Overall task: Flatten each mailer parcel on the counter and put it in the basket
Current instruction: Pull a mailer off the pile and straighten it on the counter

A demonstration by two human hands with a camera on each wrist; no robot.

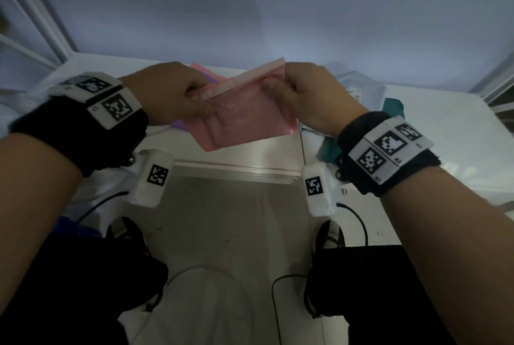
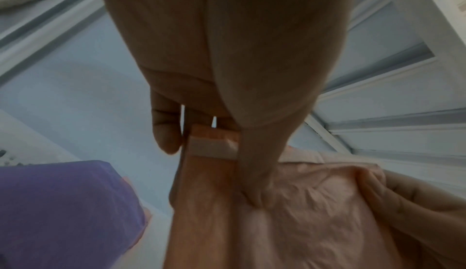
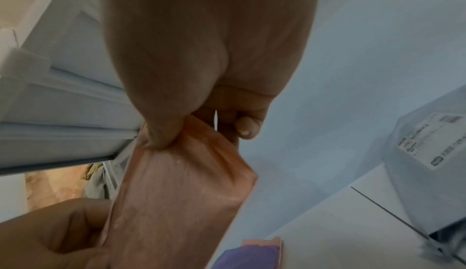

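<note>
Above the counter [image 1: 417, 127] we pinch the pink mailer [image 1: 244, 116] with left hand [image 1: 169, 94] and right hand [image 1: 314, 94]; only our right wrist view shows a labelled grey parcel [image 3: 428, 163].

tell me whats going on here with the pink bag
A person holds a pink mailer up over the white counter, the left hand and right hand each pinching a top corner. A purple mailer and a pale labelled parcel lie on the counter. No basket is in view.

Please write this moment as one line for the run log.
stage: handling | pink mailer: held above counter | left hand: grips top edge | right hand: pinches top corner | basket: not in view
</note>
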